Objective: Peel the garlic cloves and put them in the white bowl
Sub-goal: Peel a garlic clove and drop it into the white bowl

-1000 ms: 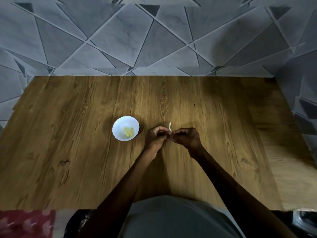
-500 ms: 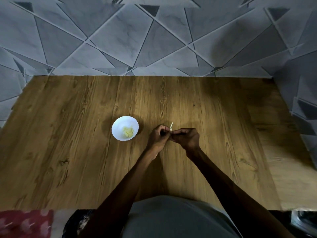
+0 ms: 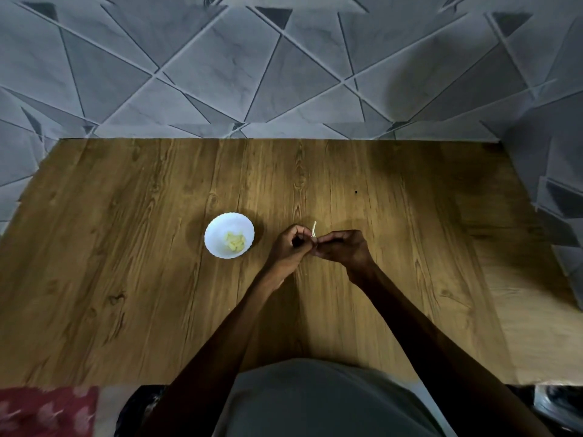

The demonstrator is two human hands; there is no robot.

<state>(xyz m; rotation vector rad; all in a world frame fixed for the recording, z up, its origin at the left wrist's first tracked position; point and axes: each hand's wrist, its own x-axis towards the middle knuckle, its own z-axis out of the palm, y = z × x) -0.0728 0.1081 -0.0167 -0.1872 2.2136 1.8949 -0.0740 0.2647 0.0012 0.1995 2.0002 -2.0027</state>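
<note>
Head view: both hands meet fingertip to fingertip over the table (image 3: 126,279), left hand (image 3: 288,246) and right hand (image 3: 342,247) pinching a clove with a pale skin strip (image 3: 314,229) sticking up; bowl (image 3: 217,227) just left holds peeled cloves (image 3: 235,241)

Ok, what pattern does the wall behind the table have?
Grey marbled triangles split by pale lines on the wall, seen from the head view.
</note>
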